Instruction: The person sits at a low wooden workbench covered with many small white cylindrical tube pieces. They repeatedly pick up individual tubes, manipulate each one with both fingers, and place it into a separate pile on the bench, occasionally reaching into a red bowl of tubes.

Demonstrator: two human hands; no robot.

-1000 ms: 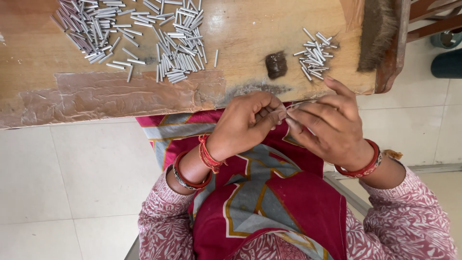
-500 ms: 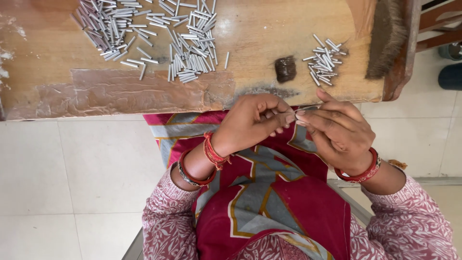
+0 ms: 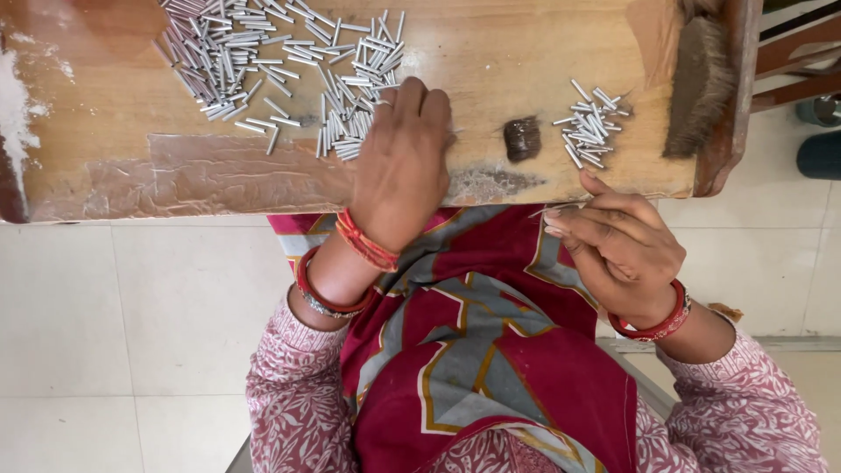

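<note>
A large heap of several small silver tubes (image 3: 280,70) lies spread on the wooden board (image 3: 114,131). My left hand (image 3: 403,166) reaches over the board's front edge, fingertips down on the right side of that heap; its back hides whether it grips a tube. My right hand (image 3: 613,250) hovers just below the board's front edge, thumb and fingers pinched on a thin pale strand (image 3: 550,209) that points left. A smaller heap of silver tubes (image 3: 591,127) lies on the board just above my right hand.
A small dark lump (image 3: 523,138) sits on the board between the two heaps. A brown bristle brush (image 3: 698,83) lies at the board's right end. White powder (image 3: 16,96) marks the left end. Pale floor tiles (image 3: 131,350) and my red patterned lap (image 3: 491,350) lie below.
My left hand has left my right hand and moved up onto the large tube heap. My right hand stays low, still pinching the strand. The view has shifted slightly.
</note>
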